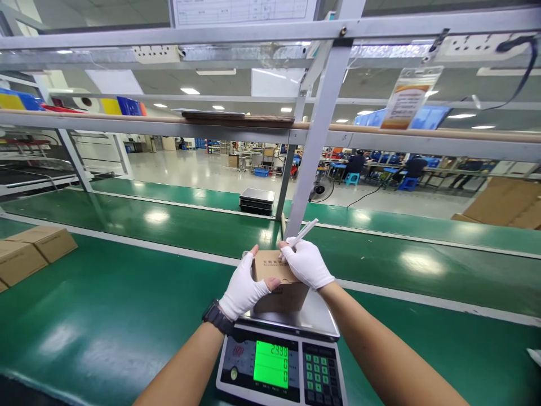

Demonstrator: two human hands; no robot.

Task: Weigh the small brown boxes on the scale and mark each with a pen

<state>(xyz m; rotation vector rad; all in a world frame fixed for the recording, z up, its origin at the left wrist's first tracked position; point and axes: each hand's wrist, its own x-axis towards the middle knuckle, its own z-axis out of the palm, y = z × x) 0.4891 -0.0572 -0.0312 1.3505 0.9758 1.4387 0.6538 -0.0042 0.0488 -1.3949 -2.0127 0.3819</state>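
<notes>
A brown cardboard box with printed lettering on top sits on the metal pan of a digital scale. The scale's green display is lit. My left hand, in a white glove with bare fingertips, grips the box at its left side and near edge. In my right hand, gloved the same way, is a slim white pen, slanting up to the right. That hand rests at the right of the box top, and its fingers hide the pen's tip. A black watch is on my left wrist.
More cardboard boxes stand at the left on the green work surface. A stack of flat metal-topped units lies beyond. A grey metal post rises just behind the scale, joined to crossbars. People sit at far benches.
</notes>
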